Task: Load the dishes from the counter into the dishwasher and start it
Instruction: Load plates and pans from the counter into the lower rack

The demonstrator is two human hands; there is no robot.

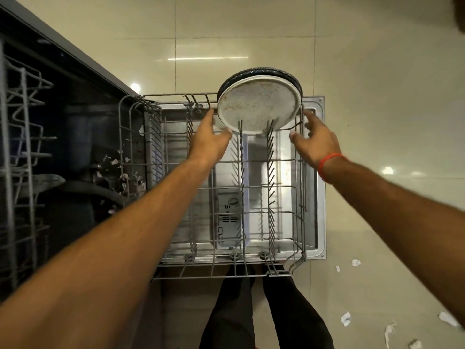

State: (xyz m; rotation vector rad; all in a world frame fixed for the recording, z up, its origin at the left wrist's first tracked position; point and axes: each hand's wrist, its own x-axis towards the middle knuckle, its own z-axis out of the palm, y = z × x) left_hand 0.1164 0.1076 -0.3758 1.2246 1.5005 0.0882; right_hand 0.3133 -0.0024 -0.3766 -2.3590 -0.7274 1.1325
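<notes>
Beige tile floor (377, 71); left hand (208, 139) touches plate (259, 107) edge, right hand (314, 139) open beside.

Plates (259, 107) stand at the rack's (300, 197) far end — rack over open door (318, 172).

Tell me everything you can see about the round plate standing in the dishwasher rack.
The plate is round, white with fine speckles, and has a thin raised rim. It stands on edge, tilted a little, at the far end of the lower rack, held between upright tines. Right behind it stands a dark speckled plate. The left hand touches its lower left edge with the thumb; the right hand is open beside it, apparently not touching.
</notes>
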